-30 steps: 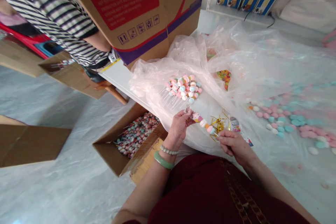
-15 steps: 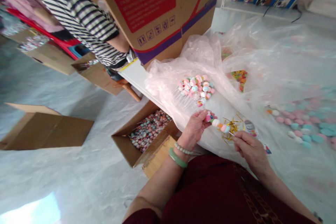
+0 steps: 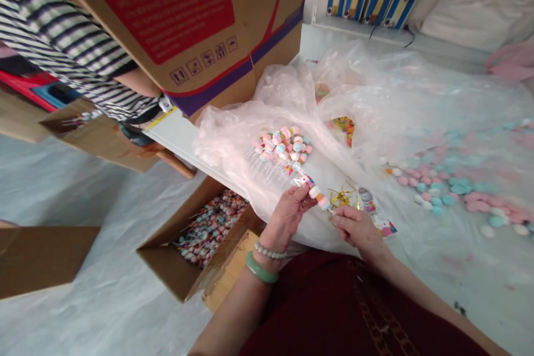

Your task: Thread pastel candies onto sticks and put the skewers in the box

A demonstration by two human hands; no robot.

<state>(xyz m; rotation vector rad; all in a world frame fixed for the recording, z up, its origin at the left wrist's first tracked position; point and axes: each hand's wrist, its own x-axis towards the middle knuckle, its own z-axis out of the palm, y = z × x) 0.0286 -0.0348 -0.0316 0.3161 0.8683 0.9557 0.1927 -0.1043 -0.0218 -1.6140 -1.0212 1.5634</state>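
Note:
Between my hands is a marshmallow skewer (image 3: 320,198) with pink, white, orange and blue pieces, tilted down to the right. My left hand (image 3: 288,212) pinches its upper end, where a clear printed wrapper sticks up past the fingers. At the lower end, by the stick, my right hand (image 3: 357,227) has its fingers closed; its fingertips partly hide the stick. Gold twist ties (image 3: 342,197) lie just behind my right hand, beside flat printed wrappers (image 3: 369,200). Farther off, a heap of marshmallow skewers (image 3: 283,143) rests on plastic sheeting, sticks pointing left.
Loose marshmallows (image 3: 438,184) spread over the right of the table. A large cardboard carton (image 3: 200,28) stands at the back left, near a co-worker's striped shirt (image 3: 70,39). Below the table edge, an open box (image 3: 167,267) contains many wrapped sweets. Crumpled plastic (image 3: 375,83) covers the back.
The view has swung right, so the scene sits farther left. My hands have come closer together on the skewer, and more of the wrapper shows above my left fingers.

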